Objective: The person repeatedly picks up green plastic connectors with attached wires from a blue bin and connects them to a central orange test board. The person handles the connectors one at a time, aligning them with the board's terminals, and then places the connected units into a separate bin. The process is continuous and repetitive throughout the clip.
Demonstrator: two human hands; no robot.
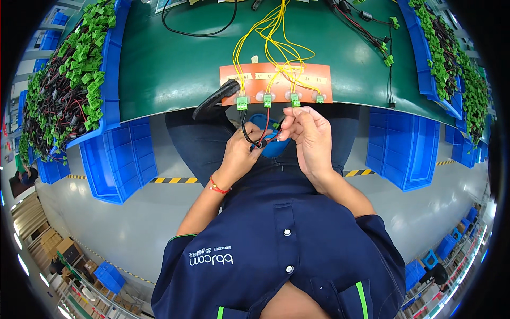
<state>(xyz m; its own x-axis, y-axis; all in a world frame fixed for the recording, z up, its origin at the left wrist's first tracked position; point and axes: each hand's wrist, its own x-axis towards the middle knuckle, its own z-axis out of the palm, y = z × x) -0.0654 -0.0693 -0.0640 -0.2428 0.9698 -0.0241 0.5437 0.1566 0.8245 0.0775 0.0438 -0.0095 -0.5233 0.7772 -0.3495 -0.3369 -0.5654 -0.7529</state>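
Note:
My left hand is closed round a black cable whose red and black wires fan out upward. Some of these wires run into green terminal connectors along the near edge of an orange board. Thumb and fingers of my right hand pinch together at the lower end of another green connector, and the fingertips partly cover it. More wire, with a small green piece, lies between the two hands. Thin yellow wires lead from the board's connectors toward the far side.
The board lies at the front edge of a green table. A black handle-like object overhangs beside it. Blue bins heaped with green-ended cables flank the table, with blue crates below. Loose black cables lie at the far right.

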